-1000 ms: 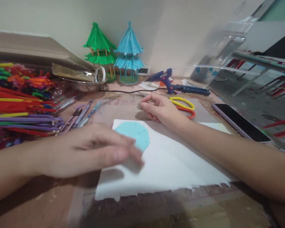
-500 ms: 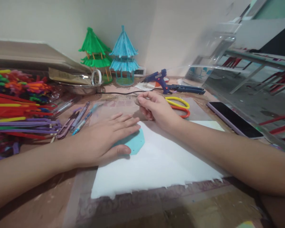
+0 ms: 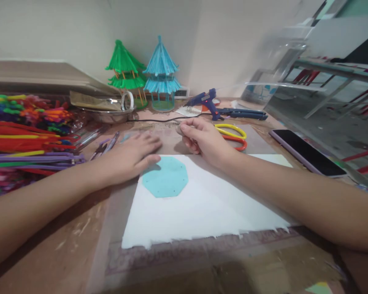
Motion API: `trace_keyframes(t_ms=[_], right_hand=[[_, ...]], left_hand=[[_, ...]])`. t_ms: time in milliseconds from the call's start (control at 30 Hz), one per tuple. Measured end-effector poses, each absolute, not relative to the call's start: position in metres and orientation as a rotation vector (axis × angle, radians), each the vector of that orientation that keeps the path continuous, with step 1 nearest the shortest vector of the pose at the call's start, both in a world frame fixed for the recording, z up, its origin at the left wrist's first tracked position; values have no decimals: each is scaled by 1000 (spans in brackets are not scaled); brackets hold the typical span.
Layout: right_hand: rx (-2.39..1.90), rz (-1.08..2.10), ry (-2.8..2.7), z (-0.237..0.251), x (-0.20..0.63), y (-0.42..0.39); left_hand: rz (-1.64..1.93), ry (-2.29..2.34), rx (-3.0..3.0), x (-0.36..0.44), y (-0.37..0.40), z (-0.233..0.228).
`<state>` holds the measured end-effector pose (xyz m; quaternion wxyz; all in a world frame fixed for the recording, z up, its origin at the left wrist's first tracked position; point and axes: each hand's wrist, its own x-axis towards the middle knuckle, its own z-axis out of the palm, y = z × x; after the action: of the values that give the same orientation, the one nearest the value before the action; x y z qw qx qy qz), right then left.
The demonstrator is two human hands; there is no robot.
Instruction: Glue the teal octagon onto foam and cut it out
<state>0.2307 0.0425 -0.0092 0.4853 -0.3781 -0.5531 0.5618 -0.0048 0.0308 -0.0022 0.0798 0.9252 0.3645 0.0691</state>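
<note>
Looking at head view, only one cam. Teal octagon (image 3: 165, 177) lies flat on white sheet (image 3: 202, 208), near its far-left corner. Thin cut piece, prob foam or card, so light, a bit flexy, easy to crease; can't tell which material. Best grip imo: pinch an edge or corner, or pin flat w/ fingertips; lying flush, so hard to lift w/o sliding it to the sheet edge first. Looks: eight-sided, matte pale teal, small dark dots near the perimeter, edges clean.

Left hand (image 3: 131, 157) flat, palm down, fingers spread slightly, thumb just touching the octagon's far-left edge; holds nothing. Right hand (image 3: 202, 141) just beyond the sheet's far edge, fingers curled in a narrow pinch on a small greyish item (image 3: 179, 130), too small to ID.

Rest: yellow/orange scissors (image 3: 233, 136) right of right hand, blue glue gun (image 3: 210, 102) farther back, phone (image 3: 306, 153) far right. Pipe cleaner pile (image 3: 24, 139) on left, green model hut (image 3: 124, 71) and blue model hut (image 3: 161, 73) by the far wall.
</note>
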Motion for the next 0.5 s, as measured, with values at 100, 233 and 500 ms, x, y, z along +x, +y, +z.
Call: trace_keyframes(t_ms=[100, 233, 500], right_hand=[[-914, 1367, -1344, -10, 231, 43], [-885, 1335, -1402, -11, 233, 42], [-800, 1308, -1515, -8, 233, 34]], left_hand=[[291, 1031, 2779, -3, 28, 1], [85, 872, 2779, -4, 27, -1], [589, 779, 2855, 2, 20, 3]])
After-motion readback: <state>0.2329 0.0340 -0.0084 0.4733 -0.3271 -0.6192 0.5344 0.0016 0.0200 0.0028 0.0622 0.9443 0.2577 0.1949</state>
